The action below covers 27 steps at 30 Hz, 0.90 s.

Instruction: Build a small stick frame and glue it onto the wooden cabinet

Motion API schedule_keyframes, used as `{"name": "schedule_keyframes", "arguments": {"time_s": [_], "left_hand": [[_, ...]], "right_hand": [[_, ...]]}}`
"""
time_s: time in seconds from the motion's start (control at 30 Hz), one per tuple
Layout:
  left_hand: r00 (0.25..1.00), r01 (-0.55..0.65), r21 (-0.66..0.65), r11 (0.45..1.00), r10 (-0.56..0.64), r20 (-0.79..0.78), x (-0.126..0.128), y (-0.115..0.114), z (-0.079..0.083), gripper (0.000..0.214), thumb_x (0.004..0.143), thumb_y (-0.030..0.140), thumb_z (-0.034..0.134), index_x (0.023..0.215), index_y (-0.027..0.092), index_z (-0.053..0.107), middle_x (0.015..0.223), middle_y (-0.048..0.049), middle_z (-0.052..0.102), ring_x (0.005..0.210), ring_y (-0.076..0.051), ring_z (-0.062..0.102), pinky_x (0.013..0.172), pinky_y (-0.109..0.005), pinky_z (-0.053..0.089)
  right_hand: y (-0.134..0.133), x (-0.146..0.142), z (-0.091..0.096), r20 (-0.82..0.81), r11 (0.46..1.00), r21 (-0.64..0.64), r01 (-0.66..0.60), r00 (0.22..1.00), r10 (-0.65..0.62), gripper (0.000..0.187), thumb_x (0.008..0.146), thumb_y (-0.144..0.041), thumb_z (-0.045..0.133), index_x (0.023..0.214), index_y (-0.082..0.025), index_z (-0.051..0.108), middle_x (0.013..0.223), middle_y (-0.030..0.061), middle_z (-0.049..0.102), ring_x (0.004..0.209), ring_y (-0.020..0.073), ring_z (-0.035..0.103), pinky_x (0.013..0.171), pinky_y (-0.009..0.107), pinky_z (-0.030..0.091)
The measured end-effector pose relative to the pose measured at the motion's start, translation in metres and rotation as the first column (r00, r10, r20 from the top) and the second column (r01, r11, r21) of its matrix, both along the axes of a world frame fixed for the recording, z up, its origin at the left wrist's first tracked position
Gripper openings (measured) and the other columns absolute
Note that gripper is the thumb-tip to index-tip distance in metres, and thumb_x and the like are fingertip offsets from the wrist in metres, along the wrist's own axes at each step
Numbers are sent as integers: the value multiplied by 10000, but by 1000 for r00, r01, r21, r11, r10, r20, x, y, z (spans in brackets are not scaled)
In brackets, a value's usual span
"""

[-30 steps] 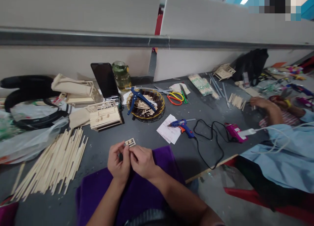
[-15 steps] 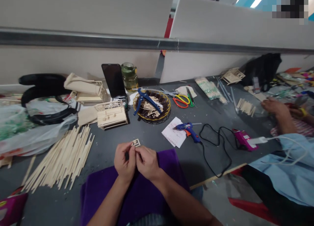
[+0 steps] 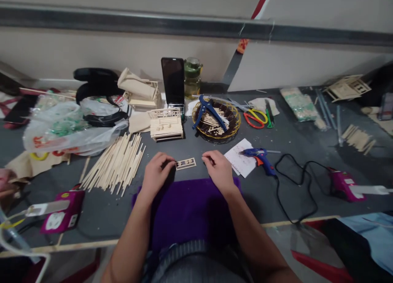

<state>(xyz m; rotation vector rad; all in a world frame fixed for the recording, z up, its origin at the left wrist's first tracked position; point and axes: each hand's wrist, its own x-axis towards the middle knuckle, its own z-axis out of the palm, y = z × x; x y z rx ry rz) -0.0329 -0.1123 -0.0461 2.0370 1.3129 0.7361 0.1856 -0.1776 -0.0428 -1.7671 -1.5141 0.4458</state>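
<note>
A small wooden frame piece (image 3: 186, 163) with three openings is pinched at its left end by my left hand (image 3: 158, 172), just above the grey table (image 3: 196, 144). My right hand (image 3: 218, 169) has its fingers curled a little to the right of the piece and touches nothing I can see. A purple cloth (image 3: 190, 209) lies under both wrists. A heap of bamboo sticks (image 3: 118, 162) lies left of my left hand. A blue glue gun (image 3: 259, 157) rests on a white paper (image 3: 240, 157) to the right of my right hand.
Behind stand a small stick model (image 3: 166, 125), a propped phone (image 3: 173, 84), a jar (image 3: 192, 76), a wire basket (image 3: 216, 121) with blue pliers, and scissors (image 3: 254, 117). Magenta power strips (image 3: 63, 211) (image 3: 345, 185), a black cable (image 3: 296, 185) and plastic bags (image 3: 67, 125) lie around.
The view has swung left and down. My hands have parted: the right hand has let go of the frame piece, which the left hand now holds low and flat.
</note>
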Motion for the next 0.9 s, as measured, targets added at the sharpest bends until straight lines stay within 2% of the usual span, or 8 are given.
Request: {"name": "schedule_keyframes", "arguments": {"time_s": [0.1,0.17,0.3,0.4,0.63,0.9], "left_hand": [[997,63,-35,997,-64,-41,4,-12,-9,92,860,266,599,910,211,653,873,-12,612,795,-150,592,725,-269,456],[993,74,-24,997,-76,-93,6,-16,-13,157,854,284,622,996,220,639,928,-16,604,813,-155,593,731,-272,461],[978,71,12,997,-68,-198,9,-18,-15,325,844,308,643,1155,231,585,1017,-37,586,884,-180,599,753,-284,475],[971,84,23,996,-76,-227,10,-17,-15,354,858,331,627,1189,216,573,1034,-49,579,930,-198,600,768,-293,480],[986,54,-10,999,-55,-156,12,-14,-15,263,914,335,529,1134,220,614,1034,-40,605,882,-173,612,767,-283,472],[1000,9,-84,996,-7,14,4,-10,-19,220,883,299,559,1055,200,651,948,-26,628,765,-143,606,753,-278,487]], "right_hand": [[2,-4,-10,24,998,-21,-59,998,60,126,894,-204,547,847,-218,663,825,16,647,737,154,577,700,268,425],[2,-8,-16,38,996,-27,-85,996,86,124,893,-202,554,849,-222,669,825,16,645,744,155,576,698,266,421],[0,-11,-23,85,993,-32,-113,990,115,109,892,-216,576,847,-221,675,820,19,643,786,170,583,722,275,418],[-1,-8,-23,116,991,-47,-127,984,132,106,893,-218,579,855,-224,678,822,21,644,814,180,585,734,283,418],[-5,-6,-26,108,991,-71,-110,987,118,107,885,-205,580,865,-231,681,814,18,641,808,180,591,730,283,425],[-5,-6,-28,100,990,-84,-114,987,122,128,893,-222,565,882,-245,691,806,15,638,792,171,591,717,276,426]]}}
